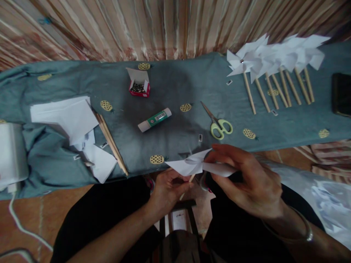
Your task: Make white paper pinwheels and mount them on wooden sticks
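A white paper pinwheel (pixel 189 166) is held up between my hands at the front edge of the cloth-covered table. My left hand (pixel 167 190) closes on the wooden stick (pixel 192 178) just below the folded paper. With thumb and fingers, my right hand (pixel 246 179) pinches the pinwheel near its centre and right blade. The fingertips partly cover the centre, so a pin there cannot be made out. Beyond my hands lie green-handled scissors (pixel 219 126), a glue stick (pixel 155 119) and an open red box (pixel 139 87) of small metal pins.
Several pinwheels (pixel 279 58) with wooden sticks lie in a row at the back right. Paper sheets (pixel 68 117) and loose sticks (pixel 111 142) lie on the left, near a white box-like device (pixel 12 153) with a cable. A dark object (pixel 341 94) sits at the right edge.
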`<state>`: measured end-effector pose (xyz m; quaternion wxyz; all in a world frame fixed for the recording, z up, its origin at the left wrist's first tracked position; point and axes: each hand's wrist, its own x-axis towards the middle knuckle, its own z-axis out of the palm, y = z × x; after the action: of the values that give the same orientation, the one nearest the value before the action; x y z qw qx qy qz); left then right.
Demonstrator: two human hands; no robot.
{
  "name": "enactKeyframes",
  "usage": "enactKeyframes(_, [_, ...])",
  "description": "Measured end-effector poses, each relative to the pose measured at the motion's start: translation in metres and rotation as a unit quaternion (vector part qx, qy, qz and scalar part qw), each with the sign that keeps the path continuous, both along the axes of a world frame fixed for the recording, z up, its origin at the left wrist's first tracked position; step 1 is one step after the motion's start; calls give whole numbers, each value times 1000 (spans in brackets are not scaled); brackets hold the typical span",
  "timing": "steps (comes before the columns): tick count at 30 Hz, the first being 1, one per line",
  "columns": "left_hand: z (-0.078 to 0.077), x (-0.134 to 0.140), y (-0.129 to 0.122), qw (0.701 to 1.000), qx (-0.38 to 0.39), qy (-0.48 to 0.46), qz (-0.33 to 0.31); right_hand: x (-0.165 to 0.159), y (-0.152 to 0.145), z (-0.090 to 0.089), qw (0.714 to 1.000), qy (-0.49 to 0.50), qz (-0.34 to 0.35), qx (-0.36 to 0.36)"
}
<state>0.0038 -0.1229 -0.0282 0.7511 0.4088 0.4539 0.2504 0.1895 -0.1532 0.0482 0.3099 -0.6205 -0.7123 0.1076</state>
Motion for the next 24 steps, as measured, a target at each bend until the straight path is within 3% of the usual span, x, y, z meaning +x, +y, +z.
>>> enactKeyframes(8, [-7, -4, -1, 998, 47, 29, -21, 0, 0, 0, 1000, 20, 6, 3])
enactKeyframes(12, [-1, -4, 3, 993, 98, 50, -45, -1, 0, -2, 993, 89, -53, -61])
enactKeyframes(17, [2, -6, 8, 974, 196, 82, -77, 1, 10, -11, 939, 281, -121, -160])
enactKeyframes(21, [-3, -7, 8, 976, 187, 84, -76, 5, 24, -21, 885, 391, -134, -213])
enactKeyframes(24, [-8, -7, 7, 981, 160, 88, -71, 7, 32, -29, 862, 427, -135, -237])
